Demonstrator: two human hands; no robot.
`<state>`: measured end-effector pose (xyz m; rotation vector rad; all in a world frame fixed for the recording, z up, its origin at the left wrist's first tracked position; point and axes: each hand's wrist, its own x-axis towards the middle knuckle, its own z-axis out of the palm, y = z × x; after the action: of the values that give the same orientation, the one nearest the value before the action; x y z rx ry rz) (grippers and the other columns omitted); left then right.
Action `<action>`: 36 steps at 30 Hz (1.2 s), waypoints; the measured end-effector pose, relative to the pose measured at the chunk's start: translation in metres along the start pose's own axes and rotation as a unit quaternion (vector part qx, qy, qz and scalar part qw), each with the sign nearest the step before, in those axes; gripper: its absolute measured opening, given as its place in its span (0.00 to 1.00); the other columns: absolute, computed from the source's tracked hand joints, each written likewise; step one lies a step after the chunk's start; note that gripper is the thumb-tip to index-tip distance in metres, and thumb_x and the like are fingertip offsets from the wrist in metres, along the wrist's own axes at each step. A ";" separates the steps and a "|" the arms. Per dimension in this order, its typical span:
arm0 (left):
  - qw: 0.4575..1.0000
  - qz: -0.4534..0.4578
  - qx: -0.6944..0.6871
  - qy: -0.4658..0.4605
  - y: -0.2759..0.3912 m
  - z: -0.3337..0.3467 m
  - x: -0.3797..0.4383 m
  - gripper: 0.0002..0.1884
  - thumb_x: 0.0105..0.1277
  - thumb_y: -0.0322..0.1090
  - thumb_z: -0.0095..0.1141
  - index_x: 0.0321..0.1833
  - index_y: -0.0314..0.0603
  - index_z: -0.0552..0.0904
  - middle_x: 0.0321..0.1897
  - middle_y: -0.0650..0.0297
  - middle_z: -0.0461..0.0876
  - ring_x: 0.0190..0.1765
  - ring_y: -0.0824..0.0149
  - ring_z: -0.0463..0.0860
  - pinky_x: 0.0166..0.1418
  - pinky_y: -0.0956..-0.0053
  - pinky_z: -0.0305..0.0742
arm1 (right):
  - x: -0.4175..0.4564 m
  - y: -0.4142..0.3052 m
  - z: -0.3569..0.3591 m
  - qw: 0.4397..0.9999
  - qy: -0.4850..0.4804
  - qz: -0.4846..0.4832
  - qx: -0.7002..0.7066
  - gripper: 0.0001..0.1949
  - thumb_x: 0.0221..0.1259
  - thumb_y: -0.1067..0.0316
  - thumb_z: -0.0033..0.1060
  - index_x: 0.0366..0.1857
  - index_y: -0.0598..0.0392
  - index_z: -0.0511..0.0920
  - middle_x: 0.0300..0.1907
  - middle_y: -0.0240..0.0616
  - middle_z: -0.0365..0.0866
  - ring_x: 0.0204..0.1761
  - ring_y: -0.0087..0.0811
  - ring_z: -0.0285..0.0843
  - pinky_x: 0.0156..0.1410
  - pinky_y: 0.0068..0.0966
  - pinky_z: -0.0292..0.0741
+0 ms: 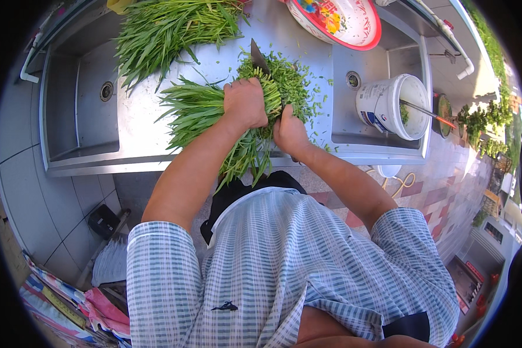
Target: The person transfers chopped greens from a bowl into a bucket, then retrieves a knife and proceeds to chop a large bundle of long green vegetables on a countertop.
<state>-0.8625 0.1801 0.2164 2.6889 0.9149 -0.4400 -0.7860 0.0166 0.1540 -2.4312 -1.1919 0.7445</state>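
My left hand [245, 102] grips a thick bundle of long leafy greens [195, 104] and presses it on the stainless steel counter [143, 108]. Beside it, my right hand [291, 132] is closed on the handle end of a knife. The knife blade [259, 58] shows its pointed tip beyond the cut ends of the bundle; the greens hide its middle. Chopped green pieces [293, 82] lie heaped and scattered to the right of the blade. The bundle's leaves hang over the counter's near edge.
More long greens [178, 35] lie at the back left. An enamel basin [356, 21] with a red rim stands at the back right. Sink basins [98, 108] flank the counter; the right one holds a white plastic bucket [376, 104] with an orange-tipped rod in it.
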 end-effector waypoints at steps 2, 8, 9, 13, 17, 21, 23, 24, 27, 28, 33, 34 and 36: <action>1.000 -0.004 -0.024 0.001 -0.004 -0.002 0.002 0.43 0.41 0.48 0.84 0.58 0.30 0.77 0.56 0.46 0.87 0.61 0.47 0.88 0.69 0.54 0.79 | 0.005 0.002 -0.002 1.000 0.002 -0.018 0.004 0.16 0.70 0.69 0.55 0.52 0.69 0.64 0.31 0.68 0.85 0.34 0.71 0.85 0.44 0.63 0.82; 0.999 -0.019 -0.048 0.006 -0.004 0.000 0.002 0.43 0.40 0.46 0.83 0.57 0.30 0.77 0.55 0.45 0.87 0.61 0.46 0.87 0.70 0.57 0.79 | -0.008 -0.023 -0.104 0.999 -0.021 -0.026 -0.015 0.15 0.73 0.68 0.56 0.51 0.67 0.64 0.30 0.67 0.85 0.36 0.71 0.85 0.45 0.63 0.80; 0.998 -0.017 -0.056 0.013 -0.005 0.005 0.002 0.42 0.40 0.46 0.83 0.57 0.29 0.77 0.55 0.45 0.86 0.61 0.46 0.86 0.69 0.57 0.79 | -0.012 -0.033 -0.125 0.999 -0.030 -0.029 -0.012 0.15 0.73 0.68 0.56 0.51 0.66 0.64 0.30 0.67 0.85 0.36 0.71 0.85 0.46 0.63 0.80; 0.999 -0.015 -0.050 0.012 -0.002 0.004 0.001 0.41 0.41 0.45 0.82 0.56 0.30 0.77 0.54 0.44 0.86 0.60 0.46 0.87 0.69 0.58 0.79 | -0.003 -0.027 -0.124 0.988 -0.086 -0.060 -0.112 0.15 0.73 0.68 0.55 0.51 0.66 0.64 0.30 0.67 0.84 0.36 0.71 0.85 0.46 0.63 0.80; 0.999 -0.010 -0.049 -0.004 -0.003 -0.004 0.000 0.39 0.44 0.43 0.81 0.57 0.30 0.78 0.55 0.46 0.87 0.61 0.49 0.86 0.70 0.59 0.77 | -0.008 -0.013 -0.130 0.988 -0.122 -0.051 -0.084 0.14 0.73 0.70 0.55 0.50 0.66 0.64 0.31 0.68 0.83 0.37 0.72 0.84 0.46 0.63 0.78; 0.998 0.006 -0.059 -0.011 -0.007 0.003 -0.003 0.36 0.45 0.41 0.80 0.57 0.31 0.80 0.55 0.47 0.87 0.61 0.51 0.85 0.69 0.60 0.77 | 0.004 -0.007 -0.151 0.978 -0.173 -0.080 -0.083 0.13 0.74 0.71 0.55 0.50 0.66 0.64 0.33 0.70 0.83 0.39 0.74 0.83 0.47 0.61 0.77; 0.999 0.012 -0.053 0.001 -0.007 0.005 -0.002 0.37 0.43 0.42 0.81 0.56 0.31 0.80 0.55 0.46 0.87 0.61 0.51 0.85 0.69 0.60 0.77 | 0.021 0.001 -0.130 0.976 -0.167 -0.114 -0.077 0.13 0.73 0.70 0.56 0.49 0.66 0.64 0.33 0.71 0.83 0.39 0.75 0.83 0.47 0.62 0.77; 0.999 0.015 -0.045 0.008 -0.008 0.008 0.001 0.38 0.43 0.43 0.81 0.57 0.31 0.80 0.55 0.46 0.87 0.61 0.51 0.85 0.69 0.60 0.77 | 0.028 0.003 -0.110 0.978 -0.158 -0.114 -0.075 0.14 0.72 0.70 0.57 0.50 0.66 0.64 0.33 0.71 0.82 0.39 0.75 0.82 0.47 0.63 0.77; 0.999 0.024 -0.043 0.013 -0.006 0.008 0.000 0.41 0.41 0.47 0.84 0.56 0.31 0.79 0.54 0.46 0.87 0.61 0.49 0.86 0.69 0.58 0.78 | 0.031 0.022 -0.055 0.987 -0.095 -0.122 -0.037 0.14 0.71 0.70 0.56 0.46 0.69 0.65 0.32 0.71 0.83 0.39 0.73 0.84 0.49 0.61 0.80; 0.999 0.020 -0.048 0.014 -0.007 0.005 0.000 0.42 0.40 0.49 0.86 0.56 0.31 0.79 0.53 0.45 0.88 0.60 0.48 0.87 0.69 0.58 0.79 | 0.033 0.021 -0.051 0.988 -0.097 -0.119 -0.036 0.14 0.71 0.70 0.56 0.47 0.69 0.65 0.32 0.71 0.83 0.39 0.72 0.84 0.49 0.61 0.80; 0.999 -0.025 -0.026 0.020 -0.001 -0.002 -0.001 0.44 0.40 0.50 0.86 0.57 0.30 0.78 0.55 0.45 0.87 0.61 0.48 0.86 0.71 0.58 0.77 | 0.024 0.007 -0.085 0.989 -0.118 -0.076 -0.046 0.15 0.73 0.68 0.56 0.51 0.67 0.65 0.32 0.69 0.84 0.39 0.71 0.85 0.49 0.62 0.80; 0.999 -0.035 -0.020 0.017 0.001 -0.003 -0.003 0.45 0.40 0.50 0.86 0.58 0.30 0.78 0.55 0.45 0.87 0.61 0.48 0.86 0.71 0.58 0.77 | 0.011 0.005 -0.096 0.992 -0.098 -0.065 -0.038 0.15 0.74 0.68 0.55 0.53 0.67 0.65 0.32 0.68 0.84 0.39 0.71 0.85 0.48 0.62 0.80; 0.999 -0.042 -0.026 0.006 0.004 -0.004 -0.004 0.44 0.42 0.48 0.84 0.59 0.29 0.77 0.56 0.45 0.87 0.62 0.48 0.86 0.72 0.58 0.76 | -0.008 -0.008 -0.128 0.994 -0.084 -0.058 -0.028 0.14 0.74 0.68 0.55 0.52 0.67 0.65 0.32 0.68 0.84 0.38 0.70 0.85 0.48 0.62 0.80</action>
<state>-0.8624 0.1765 0.2224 2.6158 1.0325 -0.4117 -0.7202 0.0065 0.2645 -2.3578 -1.4211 0.9065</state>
